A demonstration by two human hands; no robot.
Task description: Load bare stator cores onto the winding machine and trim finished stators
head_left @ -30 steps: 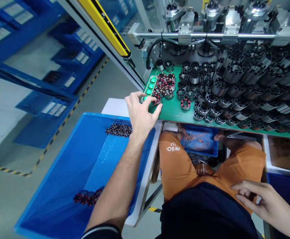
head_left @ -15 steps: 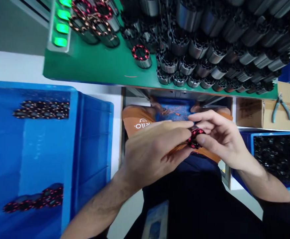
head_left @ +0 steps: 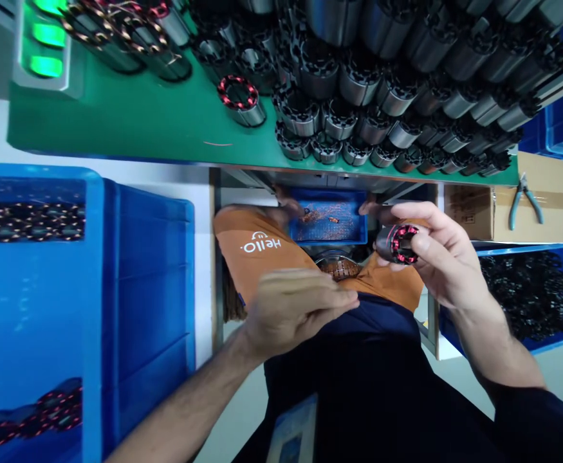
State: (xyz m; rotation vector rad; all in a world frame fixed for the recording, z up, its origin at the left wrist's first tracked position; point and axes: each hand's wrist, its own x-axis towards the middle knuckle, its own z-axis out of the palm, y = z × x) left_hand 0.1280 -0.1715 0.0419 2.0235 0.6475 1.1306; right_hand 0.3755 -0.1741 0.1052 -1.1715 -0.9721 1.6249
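My right hand (head_left: 448,260) grips a motor stator (head_left: 397,245) with red windings, held tilted above my right thigh. The thumb lies at the wound end face and the fingers wrap behind the dark metal body. To the left, over my lap, is my left hand (head_left: 295,312), apart from the stator. Its fingers are pressed together with the thumb beneath, somewhat blurred; anything between them is hidden. Another red-wound stator (head_left: 241,101) stands near the front edge of the green bench (head_left: 156,132).
Rows of stators (head_left: 358,80) fill the bench. On the left, a blue crate (head_left: 148,270) holds wound stators. A small blue tray (head_left: 332,222) with wire scraps lies below the bench. Pliers (head_left: 526,202) lie on a cardboard box (head_left: 558,209), above a bin of black parts (head_left: 527,292).
My left hand has come away from the stator, moving down and left. The right hand has carried the stator slightly right and up. The view has shifted, so the bench appears further left.
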